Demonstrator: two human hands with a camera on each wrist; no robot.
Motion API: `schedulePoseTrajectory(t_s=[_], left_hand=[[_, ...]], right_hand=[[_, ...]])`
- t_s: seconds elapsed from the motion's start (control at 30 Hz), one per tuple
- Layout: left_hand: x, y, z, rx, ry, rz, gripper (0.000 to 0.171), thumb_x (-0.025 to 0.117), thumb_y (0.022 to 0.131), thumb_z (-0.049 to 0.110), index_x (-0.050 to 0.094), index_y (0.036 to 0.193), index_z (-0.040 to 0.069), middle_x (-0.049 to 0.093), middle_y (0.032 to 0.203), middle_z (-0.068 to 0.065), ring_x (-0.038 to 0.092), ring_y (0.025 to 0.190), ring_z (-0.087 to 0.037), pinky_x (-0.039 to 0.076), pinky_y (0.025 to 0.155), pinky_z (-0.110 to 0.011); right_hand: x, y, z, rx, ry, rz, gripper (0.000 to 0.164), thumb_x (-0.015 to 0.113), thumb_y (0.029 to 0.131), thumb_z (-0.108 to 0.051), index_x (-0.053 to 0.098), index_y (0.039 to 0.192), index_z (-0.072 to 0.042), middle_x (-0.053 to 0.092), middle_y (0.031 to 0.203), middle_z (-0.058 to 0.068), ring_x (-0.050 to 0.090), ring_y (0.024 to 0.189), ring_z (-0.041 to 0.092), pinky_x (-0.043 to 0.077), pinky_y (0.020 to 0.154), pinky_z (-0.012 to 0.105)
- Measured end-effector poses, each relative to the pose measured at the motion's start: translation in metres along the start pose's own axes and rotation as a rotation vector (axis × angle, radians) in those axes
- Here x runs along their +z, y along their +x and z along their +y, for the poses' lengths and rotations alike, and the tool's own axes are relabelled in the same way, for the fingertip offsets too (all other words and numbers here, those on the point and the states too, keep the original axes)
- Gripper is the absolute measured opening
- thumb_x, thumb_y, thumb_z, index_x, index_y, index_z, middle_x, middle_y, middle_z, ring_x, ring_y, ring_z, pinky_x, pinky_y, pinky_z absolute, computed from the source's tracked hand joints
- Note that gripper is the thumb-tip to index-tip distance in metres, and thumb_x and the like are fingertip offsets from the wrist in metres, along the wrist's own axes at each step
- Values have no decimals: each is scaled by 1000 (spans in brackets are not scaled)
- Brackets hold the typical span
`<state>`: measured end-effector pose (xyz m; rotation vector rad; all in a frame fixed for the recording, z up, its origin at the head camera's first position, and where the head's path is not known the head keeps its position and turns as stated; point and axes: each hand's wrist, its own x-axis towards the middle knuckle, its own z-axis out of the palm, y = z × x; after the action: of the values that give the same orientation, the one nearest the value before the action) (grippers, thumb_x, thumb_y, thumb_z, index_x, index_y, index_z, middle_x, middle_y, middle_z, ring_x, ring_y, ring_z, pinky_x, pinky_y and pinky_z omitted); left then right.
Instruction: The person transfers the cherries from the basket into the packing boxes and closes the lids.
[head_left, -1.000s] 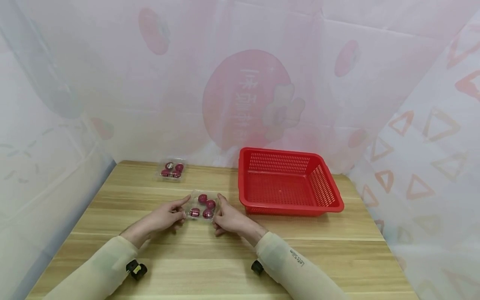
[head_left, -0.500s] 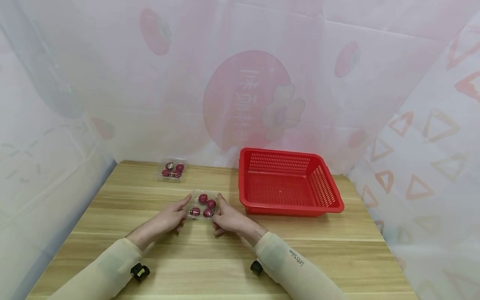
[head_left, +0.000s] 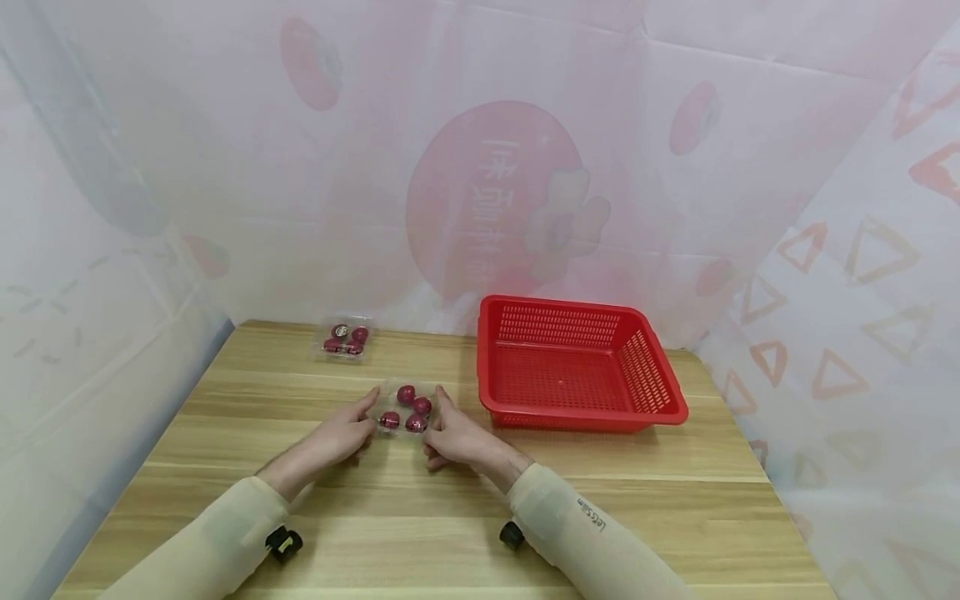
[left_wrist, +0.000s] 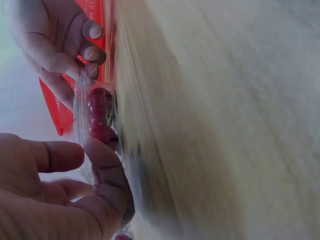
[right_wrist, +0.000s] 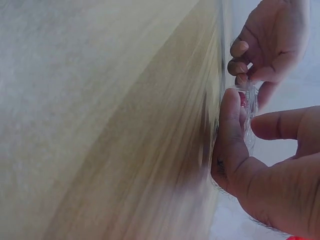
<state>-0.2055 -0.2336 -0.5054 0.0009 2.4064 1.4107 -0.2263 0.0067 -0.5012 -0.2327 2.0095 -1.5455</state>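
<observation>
A clear plastic box (head_left: 402, 413) with several dark red round fruits (head_left: 422, 406) inside is held between my two hands. My left hand (head_left: 340, 436) grips its left side and my right hand (head_left: 467, 439) its right side, index fingers stretched along the edges. In the left wrist view, the thumb and a bent finger of the left hand (left_wrist: 65, 192) pinch the box's near end, close over the wood. The right wrist view shows the right hand (right_wrist: 270, 172) with its thumb and fingers on either side of the box (right_wrist: 252, 135).
A red perforated basket (head_left: 573, 419) stands right of the box, nothing visible in it. A second clear box (head_left: 345, 353) of similar fruits lies at the back left of the wooden table (head_left: 420, 533). Printed cloth walls (head_left: 360, 208) enclose the back and sides.
My left forearm has shifted slightly to the right, and its fingers sit closer in on the box. The box has risen a touch in view; the right hand has barely moved.
</observation>
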Motion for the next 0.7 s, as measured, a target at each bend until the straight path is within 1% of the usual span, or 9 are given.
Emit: schedulePoseTrajectory(t_s=[0.1,0.23,0.33,0.4,0.53,0.6,0.7], left_hand=[[0,0,0,17,11,9,78,50,114,9,18,184,-7,60,83,-5,55,66,-16,56,61,-30],[-1,1,-2,24,0,2,78,54,116,9,19,183,-9,64,86,-7,59,69,-17,58,62,-30],[-3,1,-4,12,-52,-15,79,57,119,11,17,184,-6,71,95,-11,65,78,-17,63,67,-31],[-4,1,-4,5,-95,-27,80,59,120,10,15,185,-6,76,103,-16,70,85,-17,68,73,-31],[-6,3,-3,-1,-189,-49,80,55,120,4,10,184,-9,82,120,-26,77,98,-15,72,80,-29],[-6,5,-3,-3,-242,-66,79,52,120,2,8,184,-9,82,122,-25,77,99,-13,72,80,-26],[-7,7,-3,-13,-321,-86,79,50,120,1,5,184,-8,81,118,-17,75,96,-10,70,78,-22]], right_hand=[[-1,1,1,-9,15,3,102,57,110,9,-7,188,-6,62,88,10,65,71,18,75,69,34],[-1,2,2,-13,27,-2,102,57,111,10,-7,188,-6,64,90,11,67,74,18,76,71,35],[-1,2,2,-19,25,0,102,57,111,10,-8,188,-5,66,91,13,69,75,18,76,73,36],[-1,2,2,-27,20,6,101,58,112,10,-7,187,-3,69,92,15,70,76,18,77,74,38],[-1,2,1,-39,15,25,99,61,112,7,-4,186,0,76,98,24,74,77,19,78,78,40],[-2,2,0,-39,7,37,99,64,113,5,-3,186,1,79,103,28,76,79,19,78,79,40],[-2,2,-1,-24,2,51,100,66,113,4,-2,185,2,81,109,30,81,84,23,78,80,38]])
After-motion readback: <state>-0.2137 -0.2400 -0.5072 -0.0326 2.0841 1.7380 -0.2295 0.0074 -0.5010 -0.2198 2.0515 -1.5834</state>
